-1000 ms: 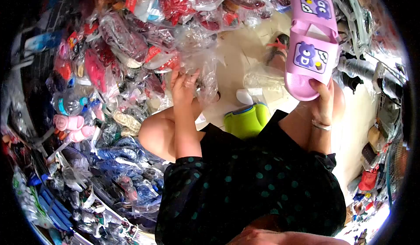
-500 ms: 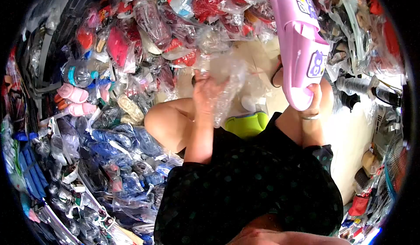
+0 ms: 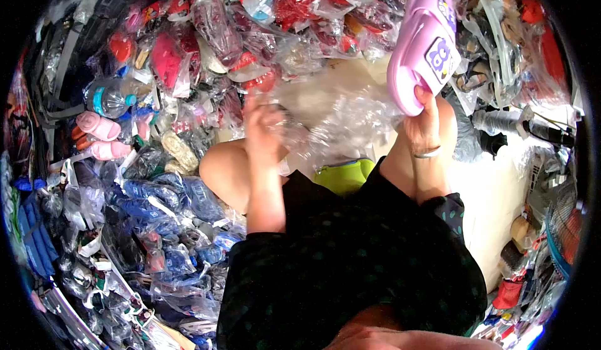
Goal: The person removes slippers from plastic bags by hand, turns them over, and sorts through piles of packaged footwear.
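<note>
My right hand [image 3: 426, 118] is closed on the heel end of a pair of pink slides [image 3: 413, 62], its thumb inside the near one. The slides lie one against the other and point up and away, with purple cartoon patches on their straps. My left hand [image 3: 263, 128] is raised above my left knee and smeared by motion. From its fingers a clear crumpled plastic bag [image 3: 341, 125] spreads to the right, also blurred. Beneath the bag, between my legs, a lime-green object [image 3: 344, 176] is partly hidden by my black clothing.
Bagged shoes [image 3: 216, 31] are heaped ahead, many of them red. More blue-toned bagged footwear [image 3: 175, 225] covers the left side. A plastic bottle [image 3: 109, 98] and pink slippers [image 3: 100, 126] lie at left. Pale floor [image 3: 494, 218] shows at right, beside a fan-like mesh guard [image 3: 563, 231].
My right hand has tilted the pink slides and drawn them slightly left and up. My left hand has moved left, and the plastic bag has spread out wider between the hands.
</note>
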`<action>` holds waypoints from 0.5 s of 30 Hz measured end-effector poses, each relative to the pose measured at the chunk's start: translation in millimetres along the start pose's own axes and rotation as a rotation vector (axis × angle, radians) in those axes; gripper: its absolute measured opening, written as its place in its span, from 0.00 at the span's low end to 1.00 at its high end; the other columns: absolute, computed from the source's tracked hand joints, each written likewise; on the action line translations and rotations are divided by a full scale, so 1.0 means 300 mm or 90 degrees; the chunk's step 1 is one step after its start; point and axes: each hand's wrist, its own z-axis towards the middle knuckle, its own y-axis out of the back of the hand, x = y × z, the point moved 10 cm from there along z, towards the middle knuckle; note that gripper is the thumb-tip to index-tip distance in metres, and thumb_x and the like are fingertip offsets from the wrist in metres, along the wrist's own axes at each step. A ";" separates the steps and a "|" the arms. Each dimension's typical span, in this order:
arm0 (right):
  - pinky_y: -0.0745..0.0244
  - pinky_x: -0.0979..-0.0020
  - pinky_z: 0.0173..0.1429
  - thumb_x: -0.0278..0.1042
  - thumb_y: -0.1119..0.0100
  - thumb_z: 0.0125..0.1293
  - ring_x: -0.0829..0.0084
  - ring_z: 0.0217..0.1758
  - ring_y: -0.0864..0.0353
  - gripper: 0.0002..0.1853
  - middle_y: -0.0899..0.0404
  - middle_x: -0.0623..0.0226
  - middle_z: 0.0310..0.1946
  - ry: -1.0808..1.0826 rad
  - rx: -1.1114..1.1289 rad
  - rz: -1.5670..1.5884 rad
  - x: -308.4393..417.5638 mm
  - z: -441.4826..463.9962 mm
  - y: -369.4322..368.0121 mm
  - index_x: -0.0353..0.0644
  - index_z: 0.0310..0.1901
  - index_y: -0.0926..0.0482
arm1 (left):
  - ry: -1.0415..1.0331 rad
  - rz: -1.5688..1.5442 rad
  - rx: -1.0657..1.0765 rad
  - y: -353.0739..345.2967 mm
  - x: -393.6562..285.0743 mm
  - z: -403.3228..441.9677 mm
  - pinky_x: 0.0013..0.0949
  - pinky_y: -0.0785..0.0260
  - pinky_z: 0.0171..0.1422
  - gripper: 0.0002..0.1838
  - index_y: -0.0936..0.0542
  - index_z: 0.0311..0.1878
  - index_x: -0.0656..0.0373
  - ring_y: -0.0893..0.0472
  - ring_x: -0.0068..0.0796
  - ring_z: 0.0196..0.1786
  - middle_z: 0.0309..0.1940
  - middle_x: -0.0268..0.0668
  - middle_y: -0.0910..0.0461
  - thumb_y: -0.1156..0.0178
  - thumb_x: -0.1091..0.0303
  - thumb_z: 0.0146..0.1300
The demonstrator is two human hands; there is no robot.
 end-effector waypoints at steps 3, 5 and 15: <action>0.35 0.64 0.63 0.27 0.42 0.55 0.67 0.54 0.27 0.25 0.27 0.63 0.50 0.024 -0.044 -0.019 0.026 -0.002 0.017 0.37 0.56 0.35 | -0.115 0.198 0.043 0.075 -0.184 0.008 0.18 0.36 0.28 0.27 0.34 0.60 0.55 0.34 0.14 0.24 0.38 0.33 0.26 0.49 0.84 0.56; 0.34 0.64 0.62 0.27 0.43 0.55 0.68 0.54 0.27 0.25 0.27 0.63 0.50 0.036 -0.067 -0.029 0.037 -0.004 0.031 0.36 0.56 0.34 | -0.152 0.247 0.039 0.095 -0.259 -0.001 0.18 0.37 0.28 0.26 0.34 0.59 0.54 0.35 0.14 0.23 0.37 0.32 0.26 0.48 0.83 0.56; 0.35 0.63 0.61 0.27 0.43 0.54 0.65 0.53 0.27 0.25 0.27 0.60 0.50 0.126 -0.075 -0.097 0.091 -0.031 -0.040 0.33 0.55 0.34 | -0.006 0.030 0.330 -0.106 -0.300 -0.170 0.24 0.37 0.22 0.30 0.43 0.66 0.52 0.32 0.18 0.19 0.46 0.41 0.27 0.48 0.74 0.60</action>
